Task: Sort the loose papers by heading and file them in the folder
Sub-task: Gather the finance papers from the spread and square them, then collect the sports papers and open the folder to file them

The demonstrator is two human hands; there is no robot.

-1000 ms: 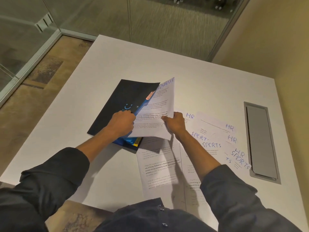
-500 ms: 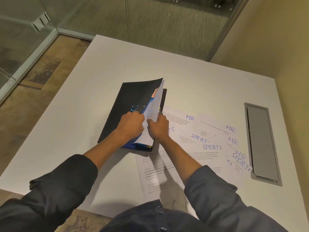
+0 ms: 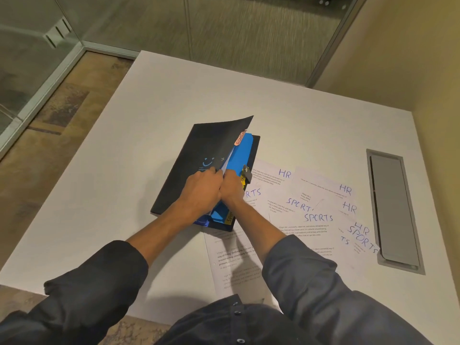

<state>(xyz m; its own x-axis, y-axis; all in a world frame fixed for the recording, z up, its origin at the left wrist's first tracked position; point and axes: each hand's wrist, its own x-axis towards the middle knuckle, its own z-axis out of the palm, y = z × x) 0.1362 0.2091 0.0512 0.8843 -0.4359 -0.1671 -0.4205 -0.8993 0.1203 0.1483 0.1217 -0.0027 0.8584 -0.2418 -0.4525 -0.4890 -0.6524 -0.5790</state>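
A black folder (image 3: 199, 145) with a blue smiley lies mid-table, its cover raised off blue dividers (image 3: 239, 155) that carry orange and yellow tabs. My left hand (image 3: 201, 189) grips the cover's front edge and holds it up. My right hand (image 3: 232, 189) sits right beside it, fingers tucked under the cover on a white sheet (image 3: 226, 165), of which only a thin edge shows. Loose papers headed HR (image 3: 285, 173) and SPORTS (image 3: 318, 217) lie fanned out to the right of the folder.
Another printed sheet (image 3: 236, 257) lies under my right forearm by the white table's (image 3: 112, 207) front edge. A grey cable hatch (image 3: 390, 207) is set into the table at the far right. Glass walls stand on the left and behind, and a beige wall on the right.
The sheet that my right hand held up beside the folder has slid in under the cover. My two hands have come together, and the cover has dropped lower over the dividers.
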